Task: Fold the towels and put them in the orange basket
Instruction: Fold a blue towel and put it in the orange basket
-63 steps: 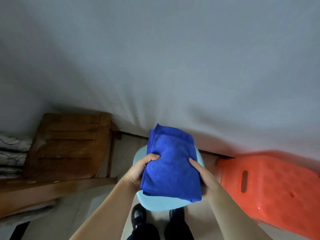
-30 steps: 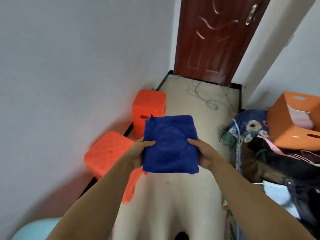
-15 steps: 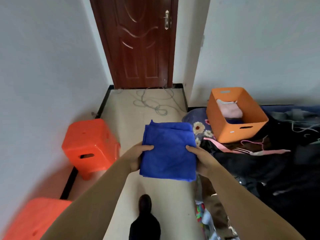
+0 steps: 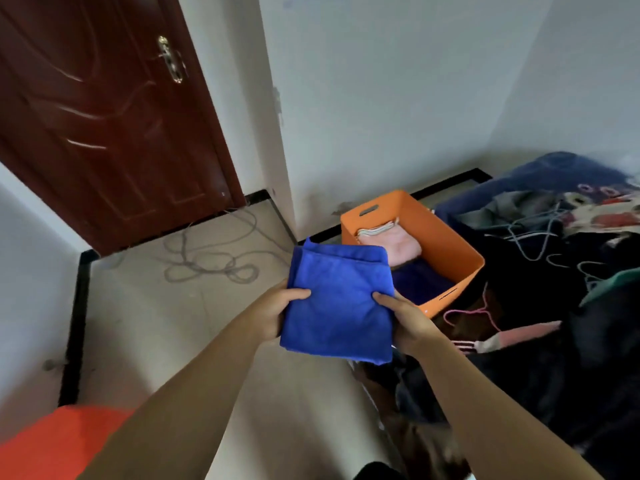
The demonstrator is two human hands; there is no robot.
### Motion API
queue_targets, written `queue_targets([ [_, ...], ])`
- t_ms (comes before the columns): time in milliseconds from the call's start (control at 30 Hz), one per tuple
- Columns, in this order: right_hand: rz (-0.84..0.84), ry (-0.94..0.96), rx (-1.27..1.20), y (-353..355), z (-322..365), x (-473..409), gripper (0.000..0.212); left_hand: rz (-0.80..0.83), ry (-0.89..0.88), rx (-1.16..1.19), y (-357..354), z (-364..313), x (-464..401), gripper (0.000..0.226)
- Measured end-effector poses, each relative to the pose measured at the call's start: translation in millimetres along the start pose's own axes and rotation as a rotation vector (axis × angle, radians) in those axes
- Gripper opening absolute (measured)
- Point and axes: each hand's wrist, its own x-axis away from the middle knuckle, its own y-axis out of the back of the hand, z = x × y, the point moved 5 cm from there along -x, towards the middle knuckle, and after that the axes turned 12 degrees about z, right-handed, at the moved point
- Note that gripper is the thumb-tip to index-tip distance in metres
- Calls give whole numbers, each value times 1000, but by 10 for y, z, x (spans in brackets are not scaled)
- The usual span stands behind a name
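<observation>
1. Whereas the earlier frames faced the door with the orange basket further off, it now sits just past the blue towel at 1 o'clock.
2. No readable writing.
3. Towel: folded, plush, held mid-air.
4. Left hand and right hand fingers pinching its side edges, thumbs on top.
5. Pink towel inside basket.

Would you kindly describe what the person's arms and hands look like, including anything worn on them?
Both forearms are bare from the bottom edge of the frame to the wrists; no sleeve shows. The left hand and the right hand wear no gloves, and no watch, bracelet or ring is visible. The fingernails that show look short and unpainted. No markings can be made out.
</observation>
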Motion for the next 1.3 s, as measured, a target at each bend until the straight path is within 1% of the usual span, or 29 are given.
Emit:
queue_targets([
  [100,-91,37,-65,371,262,-275,32,44,71,-28,-85,-210,-692,39],
  [200,-186,81,-47,727,496,-531,27,65,64,-123,-194,-376,-1326,40],
  [300,-300,133,-36,1111,763,-823,31,80,88,-201,-289,-501,-1981,39],
  [333,-348,148,-34,1251,854,-922,31,115,91,-239,-350,-555,-2219,39],
  [400,-443,131,-5,1449,971,-1045,31,144,91,-323,-434,-622,-2589,39],
  [467,-557,86,24,1679,1011,-1149,34,167,120,-424,-550,-658,-2924,33],
  [533,-668,47,14,1933,963,-1237,37,189,154,-525,-655,-626,-3269,33],
  [633,-859,-24,-37,2296,784,-1338,28,262,228,-670,-815,-453,-3799,45],
  [700,-979,-77,-51,2466,656,-1368,25,289,293,-730,-861,-274,-4095,47],
  [800,-1185,-171,13,2702,481,-1428,33,328,399,-776,-865,56,-4509,47],
  [933,-1362,-255,47,3002,196,-1621,46,366,485,-883,-834,448,-4953,56],
  [1033,-1418,-305,72,3138,-19,-1702,44,375,532,-933,-806,657,-5125,56],
  [1100,-1447,-410,66,3171,-153,-1742,48,371,553,-1014,-743,829,-5220,56],
  [1200,-1439,-542,49,3188,-431,-1827,57,357,567,-1131,-687,1003,-5260,53],
  [1300,-1491,-562,-28,3166,-499,-1850,62,340,554,-1198,-716,999,-5231,47],
])
